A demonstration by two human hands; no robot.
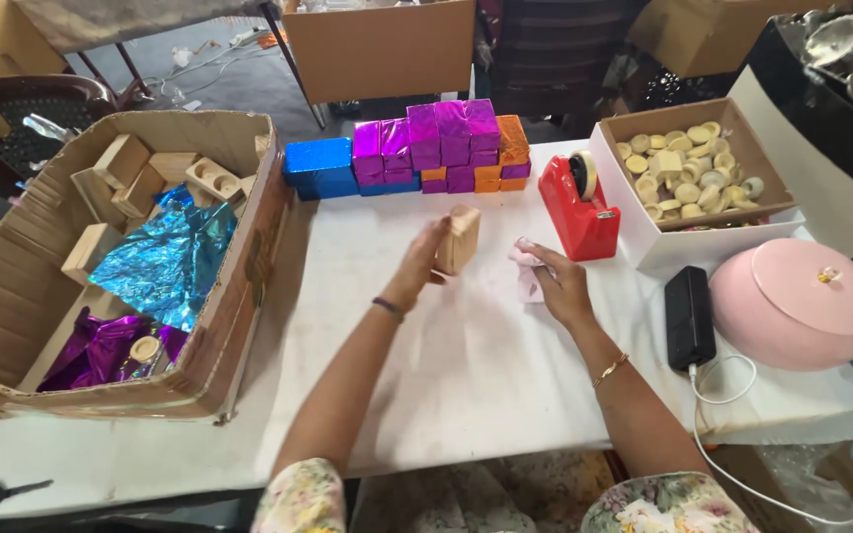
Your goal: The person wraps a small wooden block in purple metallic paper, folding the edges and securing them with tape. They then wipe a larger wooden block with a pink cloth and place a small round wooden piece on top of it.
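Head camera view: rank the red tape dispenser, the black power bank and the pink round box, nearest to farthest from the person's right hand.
From the right hand, resting on a pink cloth:
1. Red tape dispenser, just above the hand toward the table's far side.
2. Black power bank, off to the right, by the near edge.
3. Pink round box, farther right, past the power bank.

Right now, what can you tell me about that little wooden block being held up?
The wooden block is small, pale and box-shaped, and looks like plain, unwrapped wood. The left hand holds it upright just above the white table, fingers gripping its left side. Its top edge tilts slightly. It is in front of the row of shiny wrapped blocks, with the red tape dispenser to its right. The right hand does not touch it.
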